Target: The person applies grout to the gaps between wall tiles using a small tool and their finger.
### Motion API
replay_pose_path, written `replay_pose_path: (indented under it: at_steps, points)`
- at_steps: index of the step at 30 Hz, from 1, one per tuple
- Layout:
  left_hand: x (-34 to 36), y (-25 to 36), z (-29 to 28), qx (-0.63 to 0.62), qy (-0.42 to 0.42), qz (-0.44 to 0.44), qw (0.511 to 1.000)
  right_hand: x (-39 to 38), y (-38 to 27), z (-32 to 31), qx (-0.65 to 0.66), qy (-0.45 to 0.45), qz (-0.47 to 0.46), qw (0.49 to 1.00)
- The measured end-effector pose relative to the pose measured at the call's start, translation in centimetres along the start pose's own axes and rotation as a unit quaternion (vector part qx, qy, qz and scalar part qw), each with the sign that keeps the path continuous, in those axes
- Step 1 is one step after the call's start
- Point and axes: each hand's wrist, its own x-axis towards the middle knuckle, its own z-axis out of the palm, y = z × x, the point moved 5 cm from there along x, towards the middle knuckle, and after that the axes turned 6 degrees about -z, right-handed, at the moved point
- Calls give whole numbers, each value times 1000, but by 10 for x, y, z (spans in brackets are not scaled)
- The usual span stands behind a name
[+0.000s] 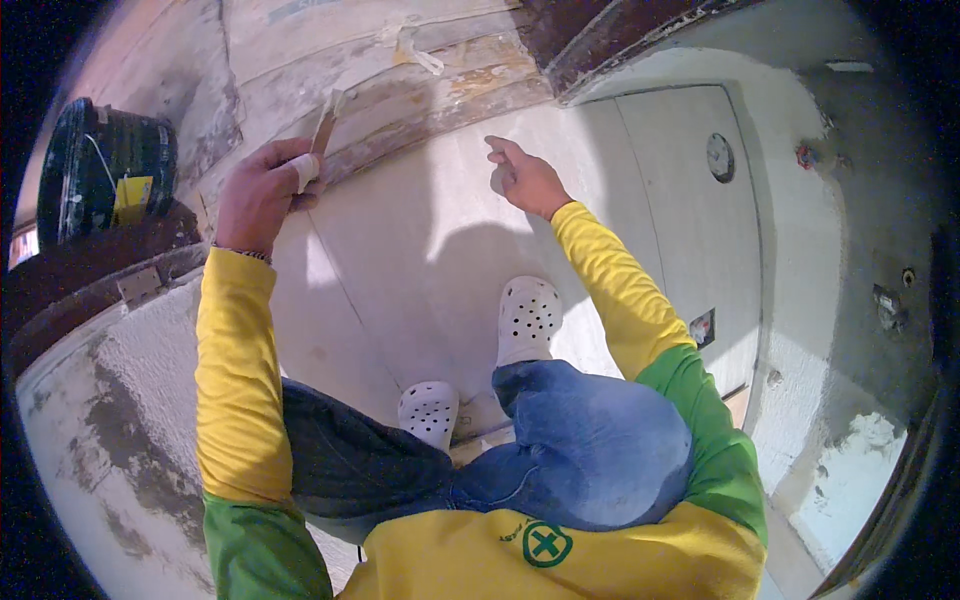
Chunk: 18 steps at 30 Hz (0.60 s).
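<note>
One thin strip [326, 124] juts from the left hand [264, 188] grasping it, well apart from the released right hand [531, 182].

The pale floor [375, 250] is crossed by thin seams, with a round opening [720, 158] and a square one [703, 327] toward the right (what sits inside them is hard to make out). A grey, patchy wall [870, 190] edges that side. Dark brown wood [590, 35] spans the top, rough white plaster [160, 350] with dark stains fills the lower left, and bright light throws sharp shadows across the floor.
</note>
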Motion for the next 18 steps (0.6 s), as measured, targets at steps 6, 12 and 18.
replay_pose_path:
  at_steps: [6,12,18]
  points:
    - [-3,3,1,4,20,-8,1000,-10,-13,9,-10,-14,-19,1000]
    - [-5,4,2,-23,1,-5,1000,-19,-24,21,-8,-40,-17,999]
    - [-3,5,4,-1,9,-4,1000,-32,-43,53,-73,-66,-71,993]
